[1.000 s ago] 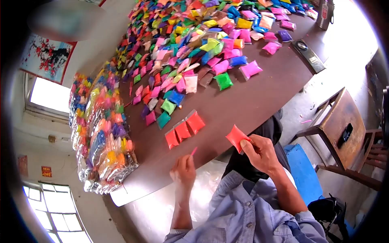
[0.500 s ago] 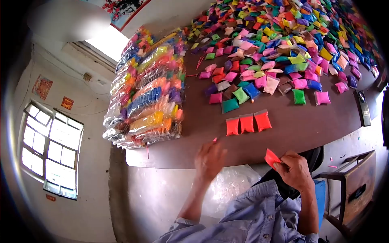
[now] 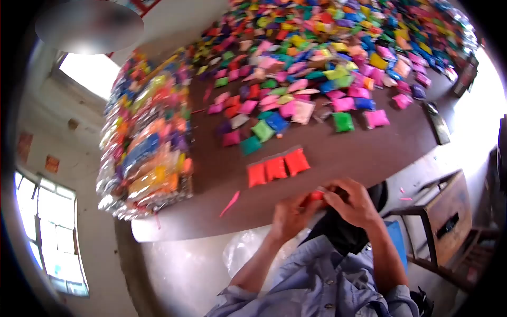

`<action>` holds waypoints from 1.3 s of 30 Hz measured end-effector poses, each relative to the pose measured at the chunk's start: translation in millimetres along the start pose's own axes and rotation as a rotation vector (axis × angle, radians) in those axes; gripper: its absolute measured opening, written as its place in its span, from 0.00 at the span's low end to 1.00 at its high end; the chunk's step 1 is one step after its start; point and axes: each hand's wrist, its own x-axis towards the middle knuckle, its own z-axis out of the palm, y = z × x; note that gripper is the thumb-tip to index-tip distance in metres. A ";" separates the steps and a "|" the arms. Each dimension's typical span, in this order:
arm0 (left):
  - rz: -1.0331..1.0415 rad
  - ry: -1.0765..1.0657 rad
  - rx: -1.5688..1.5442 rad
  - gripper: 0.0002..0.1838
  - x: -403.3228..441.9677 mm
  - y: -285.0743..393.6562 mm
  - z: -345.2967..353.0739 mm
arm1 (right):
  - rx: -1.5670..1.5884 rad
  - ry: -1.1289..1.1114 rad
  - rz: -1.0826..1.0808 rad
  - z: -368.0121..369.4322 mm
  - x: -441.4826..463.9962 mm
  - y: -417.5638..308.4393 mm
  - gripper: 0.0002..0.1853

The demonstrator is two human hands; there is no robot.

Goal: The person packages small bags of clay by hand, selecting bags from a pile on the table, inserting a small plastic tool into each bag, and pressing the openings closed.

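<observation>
My left hand (image 3: 291, 215) and my right hand (image 3: 351, 203) meet near the table's front edge, fingers closed around a small red packet (image 3: 316, 196). Most of that packet is hidden by my fingers. Just beyond my hands, three red packets, a left one (image 3: 256, 174), a middle one (image 3: 275, 167) and a right one (image 3: 297, 161), lie side by side on the brown table (image 3: 211, 203). A thin pink strip (image 3: 229, 204) lies on the table to the left of my hands.
A large heap of small colourful packets (image 3: 317, 63) covers the far side. Clear bags full of packets (image 3: 153, 142) are stacked at the left. A dark flat object (image 3: 436, 123) lies at the right edge. Beyond stands a wooden stool (image 3: 449, 211).
My left hand has moved right to meet my right hand at the red packet. The pink strip now lies on the table, out of my left hand. The camera view has shifted.
</observation>
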 end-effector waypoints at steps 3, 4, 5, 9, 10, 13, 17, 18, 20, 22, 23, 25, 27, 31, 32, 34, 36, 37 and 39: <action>-0.028 0.118 -0.135 0.10 14.0 8.0 6.4 | 0.269 0.006 0.113 7.7 0.9 18.4 0.16; -0.107 0.152 -0.180 0.09 19.0 13.4 7.7 | 0.279 0.032 0.162 10.6 0.3 23.6 0.15; -0.101 0.134 -0.189 0.09 22.0 9.7 11.9 | 0.293 0.057 0.207 14.4 1.0 27.8 0.13; -0.154 0.128 -0.022 0.11 25.6 8.8 17.4 | 0.236 0.207 0.090 21.4 0.7 43.8 0.09; -0.152 0.131 -0.030 0.11 26.9 9.2 18.2 | 0.262 0.247 0.107 18.7 2.6 26.2 0.07; -0.175 0.105 -0.063 0.11 28.2 -1.5 16.1 | 0.112 0.215 0.110 13.7 6.4 31.4 0.08; -0.244 0.134 -0.067 0.11 36.0 -2.1 15.2 | 0.080 0.194 0.077 10.8 12.7 34.6 0.09; -0.283 0.152 -0.060 0.12 37.0 1.9 15.6 | 0.075 0.179 0.078 9.0 13.3 31.4 0.09; -0.282 0.183 -0.056 0.11 39.3 5.9 17.3 | 0.085 0.164 0.069 7.6 17.4 28.6 0.10; -0.256 0.258 -0.059 0.10 37.7 -2.4 19.4 | 0.067 0.151 0.086 3.8 21.5 23.6 0.13; -0.249 0.246 -0.066 0.10 37.9 -5.3 21.5 | 0.013 0.124 0.086 2.3 22.3 20.3 0.14; -0.210 0.347 -0.167 0.08 39.6 -7.1 27.8 | -0.051 0.110 0.094 1.0 22.1 19.1 0.15; -0.207 0.326 -0.177 0.09 44.1 -10.9 35.0 | 0.040 0.188 0.092 4.7 20.4 22.5 0.15; -0.157 0.258 -0.063 0.15 55.4 -9.4 42.7 | 0.103 0.441 0.021 13.7 17.0 23.9 0.13; -0.170 0.214 -0.080 0.16 54.6 -10.5 41.0 | 0.101 0.444 0.010 14.1 17.0 25.6 0.13; -0.164 0.108 -0.071 0.19 56.1 -4.8 34.6 | 0.016 0.451 0.042 12.3 19.3 27.3 0.08; -0.132 0.118 -0.077 0.18 60.5 -5.4 33.9 | 0.026 0.457 0.011 9.5 23.0 23.3 0.11; -0.111 0.124 -0.087 0.17 62.0 -5.5 34.5 | 0.036 0.461 -0.009 8.2 24.7 21.3 0.13; -0.110 0.164 -0.072 0.16 67.2 -3.4 39.2 | -0.009 0.443 -0.042 5.8 30.9 26.2 0.13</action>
